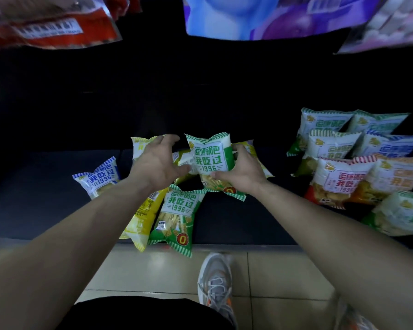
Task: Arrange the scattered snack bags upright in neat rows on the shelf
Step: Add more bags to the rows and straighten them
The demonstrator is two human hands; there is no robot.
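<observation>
The dark shelf [236, 225] carried everything, and the largest thing on it was the standing block of bags at the right [358, 163], already set in rows. To do the step well, I judged the held bag should join that block bottom first, face forward, snug beside a green neighbour so it would not slump. Left of centre lay the loose pile: a green bag [179, 213] and a yellow bag [143, 217] flat and overhanging the shelf's front edge, and a blue bag [100, 177] tilted behind them. Between them, the right hand [244, 172] held a green bag [211, 158] upright above the shelf, its grip closed around the bag's right side. The left hand [157, 163] was spread over the pile, fingers curled toward a pale yellow bag [138, 146]; whether it was pinching anything I could not tell. Each bag read "我吃过 1996", and the green ones showed a "0" badge near the bottom.
</observation>
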